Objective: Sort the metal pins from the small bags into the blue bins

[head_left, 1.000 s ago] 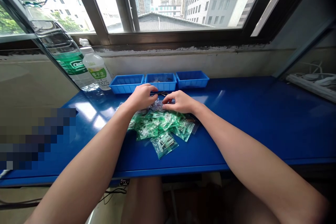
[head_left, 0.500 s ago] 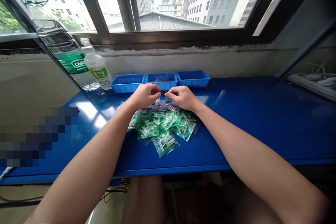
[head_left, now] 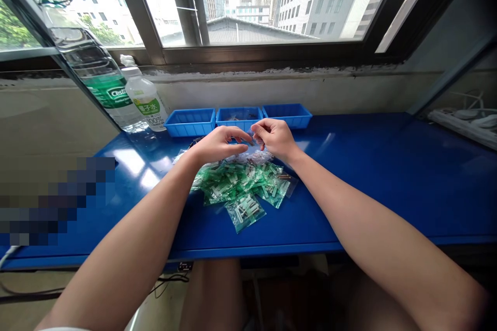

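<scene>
My left hand [head_left: 221, 145] hovers over the back of a pile of small clear plastic bags, its thumb and fingers apart with nothing visible between them. Close beside it, my right hand [head_left: 276, 139] is closed in a pinch; whatever its fingertips hold is too small and hidden to name. Below both hands lie green-tinted bags [head_left: 227, 183] with pale plugs and screws inside. One such bag [head_left: 245, 212] rests nearest the table's front edge. Dark pieces [head_left: 195, 141] show behind my left wrist, partly covered.
Three blue bins stand along the wall: a left bin [head_left: 190, 123], a middle bin [head_left: 238, 114] with small parts, and a right bin [head_left: 287, 116]. A large water bottle [head_left: 104, 88] and a smaller bottle [head_left: 147, 103] stand back left. A power strip [head_left: 466, 124] sits far right.
My left hand has opened from a pinch and reached slightly right. The right hand has moved a little right and up, fingers curled. The dark thing between the fingertips no longer shows there.
</scene>
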`<state>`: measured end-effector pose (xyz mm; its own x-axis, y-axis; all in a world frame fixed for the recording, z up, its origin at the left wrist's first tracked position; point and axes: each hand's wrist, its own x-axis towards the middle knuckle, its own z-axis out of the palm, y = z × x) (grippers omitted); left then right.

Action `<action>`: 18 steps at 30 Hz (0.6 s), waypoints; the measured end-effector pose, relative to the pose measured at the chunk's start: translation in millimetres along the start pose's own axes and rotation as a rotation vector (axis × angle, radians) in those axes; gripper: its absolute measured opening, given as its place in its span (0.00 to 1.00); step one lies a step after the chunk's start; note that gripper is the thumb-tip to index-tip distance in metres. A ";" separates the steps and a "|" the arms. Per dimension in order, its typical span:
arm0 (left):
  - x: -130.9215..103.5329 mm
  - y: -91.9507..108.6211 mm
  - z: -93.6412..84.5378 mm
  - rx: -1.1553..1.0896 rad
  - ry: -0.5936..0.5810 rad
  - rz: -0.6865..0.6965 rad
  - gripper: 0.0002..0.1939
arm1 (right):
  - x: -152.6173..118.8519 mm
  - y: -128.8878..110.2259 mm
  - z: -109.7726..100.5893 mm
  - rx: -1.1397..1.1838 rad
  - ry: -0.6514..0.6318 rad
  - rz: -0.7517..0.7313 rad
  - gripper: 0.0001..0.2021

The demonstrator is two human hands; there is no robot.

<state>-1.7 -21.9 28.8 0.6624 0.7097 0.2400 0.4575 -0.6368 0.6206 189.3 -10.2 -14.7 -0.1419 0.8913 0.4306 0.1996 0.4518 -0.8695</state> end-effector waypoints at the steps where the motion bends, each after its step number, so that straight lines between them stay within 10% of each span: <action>1: 0.2 0.4 0.2 -0.001 0.002 0.005 0.14 | 0.0 -0.1 0.6 0.026 -0.003 0.007 0.20; 6: 3.4 -4.5 3.3 0.060 0.124 -0.049 0.12 | 2.1 1.0 -0.4 -0.076 0.082 0.021 0.22; 14: 3.5 -9.5 0.5 0.347 1.003 -0.088 0.30 | 3.2 0.6 -4.5 -0.274 0.156 0.050 0.22; 18: 1.9 -5.2 -3.6 0.363 1.066 -0.119 0.38 | 0.8 -3.2 -2.2 -0.324 0.110 0.036 0.21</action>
<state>-5.0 -16.2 28.7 -0.1604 0.5560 0.8155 0.7437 -0.4751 0.4702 190.8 -10.9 -11.0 -0.0275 0.8976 0.4399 0.5023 0.3929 -0.7703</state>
